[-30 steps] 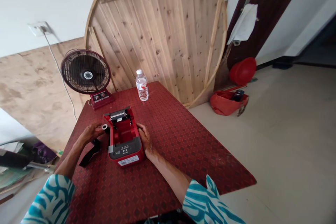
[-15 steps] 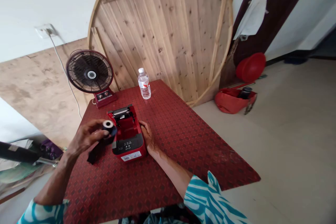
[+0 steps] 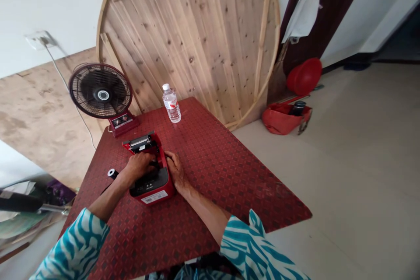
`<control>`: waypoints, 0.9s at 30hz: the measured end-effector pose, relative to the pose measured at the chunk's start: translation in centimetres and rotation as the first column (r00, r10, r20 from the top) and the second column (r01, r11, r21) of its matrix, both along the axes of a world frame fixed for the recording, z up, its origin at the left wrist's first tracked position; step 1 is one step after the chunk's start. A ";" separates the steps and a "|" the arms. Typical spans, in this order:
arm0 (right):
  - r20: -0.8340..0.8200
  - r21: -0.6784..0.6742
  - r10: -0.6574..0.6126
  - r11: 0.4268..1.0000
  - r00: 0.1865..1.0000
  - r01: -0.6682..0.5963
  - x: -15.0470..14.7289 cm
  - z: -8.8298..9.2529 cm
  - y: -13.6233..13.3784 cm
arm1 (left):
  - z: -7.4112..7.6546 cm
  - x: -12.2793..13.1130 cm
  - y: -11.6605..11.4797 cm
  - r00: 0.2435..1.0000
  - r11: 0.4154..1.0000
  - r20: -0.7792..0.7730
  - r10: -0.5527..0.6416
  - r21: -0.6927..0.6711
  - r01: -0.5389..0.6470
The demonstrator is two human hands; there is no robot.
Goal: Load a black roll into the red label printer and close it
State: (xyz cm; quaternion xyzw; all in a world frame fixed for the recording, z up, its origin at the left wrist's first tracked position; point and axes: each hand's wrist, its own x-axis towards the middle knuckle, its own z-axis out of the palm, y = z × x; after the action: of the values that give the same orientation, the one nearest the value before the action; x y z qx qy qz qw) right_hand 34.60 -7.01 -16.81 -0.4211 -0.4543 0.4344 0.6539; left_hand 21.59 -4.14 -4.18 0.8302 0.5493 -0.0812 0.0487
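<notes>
A red and black label printer (image 3: 154, 194) stands on the table with its lid raised. My left hand (image 3: 139, 165) reaches down into its open bay, and its fingertips are hidden there. Against the printer's right side, my right hand (image 3: 177, 170) is closed around the edge of the casing. To the left of the printer, a black ribbon roll with a white core (image 3: 112, 173) rests on the table, partly behind my left forearm.
The table (image 3: 229, 183) has a dark red patterned cover. At its far side stand a fan (image 3: 103, 95) and a water bottle (image 3: 171, 107). A large round wooden board (image 3: 197, 43) leans behind. On the floor to the right lies a red bag (image 3: 280, 120).
My left hand has let go of the ribbon roll, which now rests on the table, and has moved into the printer's bay. My right hand stays at the printer's side. The view has shifted slightly.
</notes>
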 end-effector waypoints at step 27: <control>-0.004 -0.007 0.014 1.000 1.000 -0.014 0.0 -0.5 0.1 | 0.3 -4.6 -8.1 0.875 0.971 0.444 -0.194 0.215 0.107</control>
State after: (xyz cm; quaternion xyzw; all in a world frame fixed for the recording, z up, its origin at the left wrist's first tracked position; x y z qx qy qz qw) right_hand 34.59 -6.92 -17.29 -0.4193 -0.4544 0.4415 0.6502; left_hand 17.00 -12.22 -3.88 0.8668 0.4605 0.1661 0.0948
